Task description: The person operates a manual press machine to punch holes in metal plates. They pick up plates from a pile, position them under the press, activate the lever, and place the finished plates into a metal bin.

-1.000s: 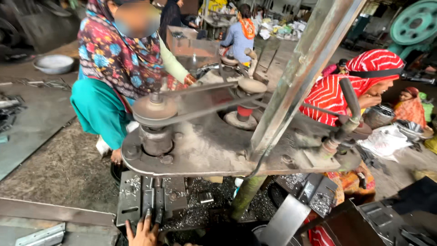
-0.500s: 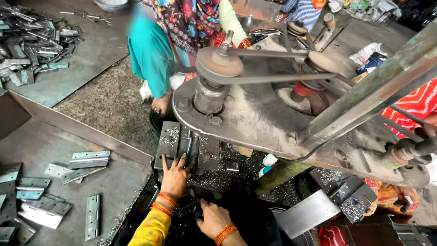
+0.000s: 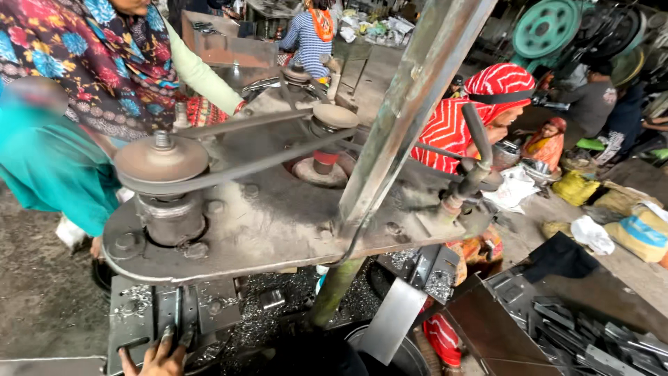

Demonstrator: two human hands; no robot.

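Steel fixture (image 3: 174, 317) under spread left hand (image 3: 154, 358)

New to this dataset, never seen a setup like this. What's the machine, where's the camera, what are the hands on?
There is one view, from a camera worn on the person's head, looking down and forward across a workshop machine. The machine is a heavy steel plate carrying a large pulley and a smaller pulley, joined by a belt. A slanted steel column crosses the middle.

Below the plate sits a grey tool block strewn with metal chips. Only one hand of the wearer shows, at the bottom edge, fingers resting on that block; which hand it is cannot be told, and it grips nothing visible.

Other people work around the machine. A bin of flat metal parts sits lower right.
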